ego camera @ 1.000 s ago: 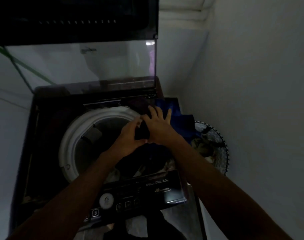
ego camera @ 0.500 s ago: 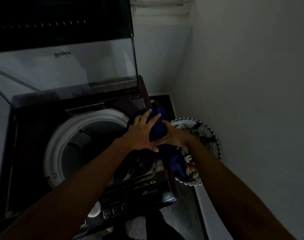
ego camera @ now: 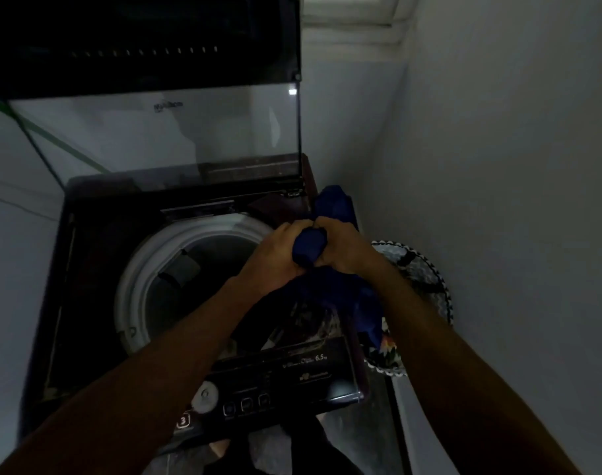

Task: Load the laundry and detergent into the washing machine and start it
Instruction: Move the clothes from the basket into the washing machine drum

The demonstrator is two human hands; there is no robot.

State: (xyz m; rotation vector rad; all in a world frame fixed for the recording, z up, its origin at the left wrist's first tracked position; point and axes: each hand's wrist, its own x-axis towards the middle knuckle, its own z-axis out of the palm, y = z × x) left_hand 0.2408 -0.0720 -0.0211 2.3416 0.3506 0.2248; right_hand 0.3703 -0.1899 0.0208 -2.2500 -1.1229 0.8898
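Observation:
A dark top-loading washing machine stands before me with its glass lid raised. Its white drum rim circles a dim drum. My left hand and my right hand are side by side over the drum's right edge, both clenched on a bunched blue garment. Part of the cloth sticks up behind my hands and more hangs down below them. Other dark clothes lie at the drum's front right.
A round laundry basket with a black-and-white patterned rim sits on the floor between the machine and the right wall. The control panel with a white knob and buttons runs along the machine's front. Walls close in on both sides.
Both hands went from lying flat on the blue garment to gripping it in fists, and the cloth has come up from the basket side toward the drum's right edge.

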